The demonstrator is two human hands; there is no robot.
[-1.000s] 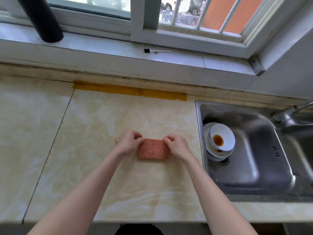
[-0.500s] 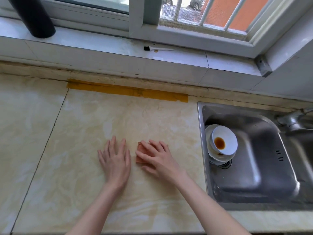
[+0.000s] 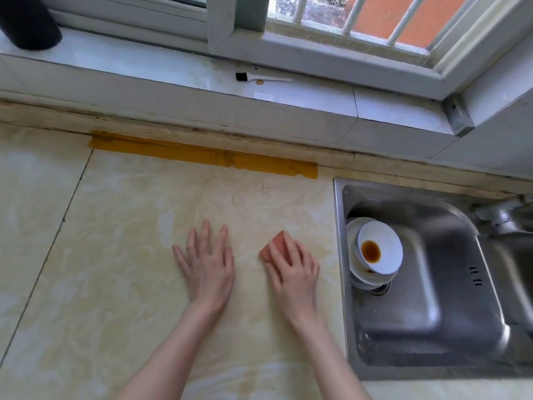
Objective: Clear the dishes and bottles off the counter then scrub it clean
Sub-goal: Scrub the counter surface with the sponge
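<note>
A pink sponge (image 3: 275,246) lies on the beige marble counter (image 3: 129,255), mostly covered by my right hand (image 3: 294,268), which presses it flat with straight fingers. My left hand (image 3: 208,262) rests palm down on the bare counter a hand's width to the left, fingers spread and holding nothing. White dishes (image 3: 375,252) are stacked in the steel sink (image 3: 432,342) to the right; the top bowl has a brown sauce stain in it.
A strip of yellow tape (image 3: 202,155) runs along the counter's back edge. On the window sill lie a small white brush (image 3: 259,78) and a black cylinder (image 3: 28,24) at far left. The tap (image 3: 496,215) stands behind the sink.
Both hands let go of the sponge's ends. The left hand went flat on the counter, and the right hand slid the sponge rightward toward the sink.
</note>
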